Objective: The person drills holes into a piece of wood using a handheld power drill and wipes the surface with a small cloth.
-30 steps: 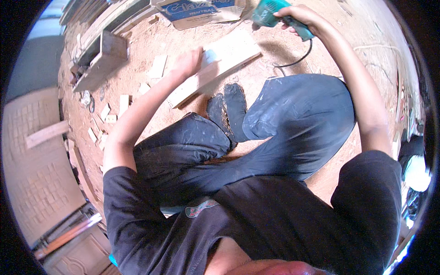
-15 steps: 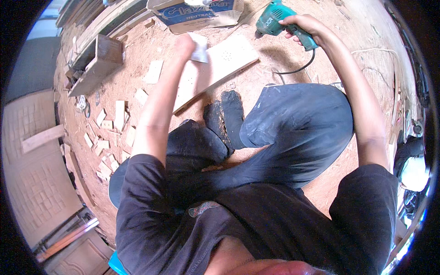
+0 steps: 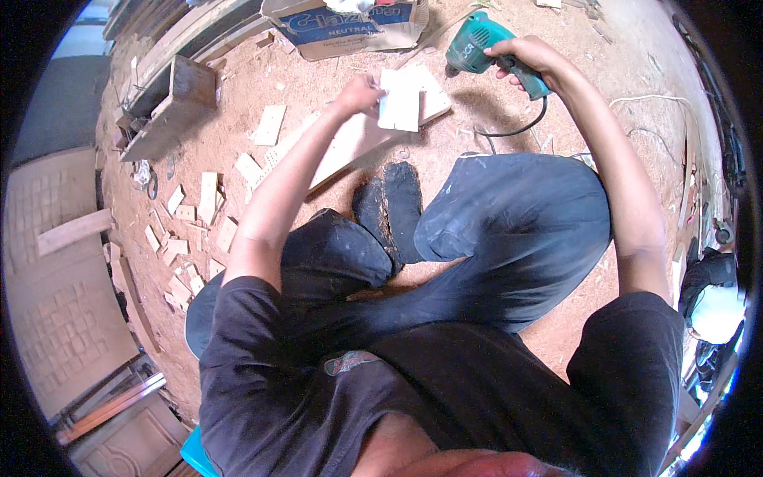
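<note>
My left hand [image 3: 362,94] grips the edge of a small pale wooden block [image 3: 400,102], flat and rectangular, held over a longer light board [image 3: 342,151]. Several small holes dot that board, which lies slanted on the floor in front of my legs. In my right hand [image 3: 528,62] is a green power drill [image 3: 479,44], raised to the right of the board's far end. My fingers wrap round its handle, and the nose points down to the left. From the handle a dark cord curves down to the floor.
Small wood offcuts [image 3: 179,246] lie scattered on the sawdust-covered floor at left. A cardboard box [image 3: 346,32] stands beyond the board, and a wooden trough-like piece [image 3: 171,111] sits at far left. Carved door panels [image 3: 63,286] line the left side. A pale cable [image 3: 652,98] runs at right.
My left hand has moved right along the board with the small block, which now faces up more fully. The drill has dipped slightly in my right hand.
</note>
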### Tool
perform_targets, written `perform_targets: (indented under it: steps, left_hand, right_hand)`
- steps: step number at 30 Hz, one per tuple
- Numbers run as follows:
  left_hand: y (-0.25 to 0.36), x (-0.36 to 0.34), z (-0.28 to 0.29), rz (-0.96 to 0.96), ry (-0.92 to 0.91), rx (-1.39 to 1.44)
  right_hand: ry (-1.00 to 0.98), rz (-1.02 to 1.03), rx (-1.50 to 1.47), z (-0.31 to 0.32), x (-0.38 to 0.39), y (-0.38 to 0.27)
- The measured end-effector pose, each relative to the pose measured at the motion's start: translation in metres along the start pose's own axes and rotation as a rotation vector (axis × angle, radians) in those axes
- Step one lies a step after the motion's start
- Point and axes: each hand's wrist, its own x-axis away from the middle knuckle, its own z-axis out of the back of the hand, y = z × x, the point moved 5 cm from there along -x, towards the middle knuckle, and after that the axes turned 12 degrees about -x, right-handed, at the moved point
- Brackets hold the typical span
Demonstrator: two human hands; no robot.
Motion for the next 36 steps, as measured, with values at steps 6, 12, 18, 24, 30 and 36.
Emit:
perform_targets:
  steps: [6, 12, 18, 24, 30, 36]
  left_hand:
    - [-0.002, -0.001, 0.027, 0.088, 0.336, -0.577]
    - [-0.015, -0.011, 0.061, 0.153, 0.115, 0.655]
    - [-0.054, 0.005, 0.038, 0.214, 0.129, 0.089]
    - [-0.037, 0.011, 0.044, 0.171, -0.19, 0.25]
    - [-0.03, -0.007, 0.013, 0.18, -0.075, -0.045]
    - [-0.059, -0.016, -0.032, 0.141, 0.328, -0.12]
  right_hand:
    - [0.035, -0.011, 0.026, 0.012, 0.001, 0.012]
    - [-0.02, -0.034, 0.027, 0.008, -0.003, 0.015]
    - [-0.087, -0.112, 0.022, 0.0, -0.001, 0.014]
    - [-0.055, -0.127, 0.076, -0.005, -0.001, 0.014]
    - [-0.027, -0.156, 0.103, 0.001, -0.001, 0.014]
    - [-0.005, -0.17, 0.135, -0.009, -0.001, 0.01]
